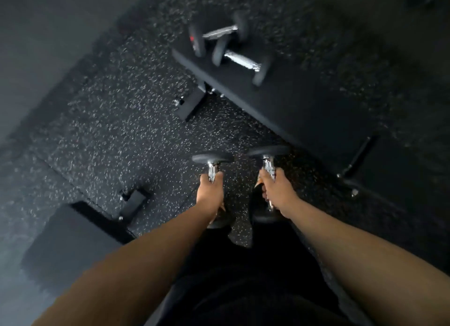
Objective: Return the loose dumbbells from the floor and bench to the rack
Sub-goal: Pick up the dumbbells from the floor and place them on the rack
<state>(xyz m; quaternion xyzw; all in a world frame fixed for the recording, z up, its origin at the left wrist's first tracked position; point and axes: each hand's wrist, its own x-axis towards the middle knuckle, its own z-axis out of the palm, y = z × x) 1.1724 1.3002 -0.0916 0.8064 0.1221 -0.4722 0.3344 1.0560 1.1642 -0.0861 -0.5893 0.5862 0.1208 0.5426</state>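
Note:
My left hand (pixel 210 190) grips the chrome handle of a black dumbbell (pixel 212 158), held low above the speckled floor. My right hand (pixel 275 189) grips a second black dumbbell (pixel 269 151) the same way, just beside the first. Both dumbbells point away from me, their near heads partly hidden by my hands and legs. Two more dumbbells lie on the far end of the black bench (pixel 292 106): one (pixel 220 32) at the back and one (pixel 242 61) nearer, almost touching each other. No rack is in view.
The bench runs diagonally from upper middle to lower right, with its foot (pixel 191 104) on the speckled rubber floor (pixel 109 121). A black box (pixel 70 247) stands at lower left. A bench leg with a bolt (pixel 356 160) sticks out at right. A grey wall (pixel 36 33) fills the upper left.

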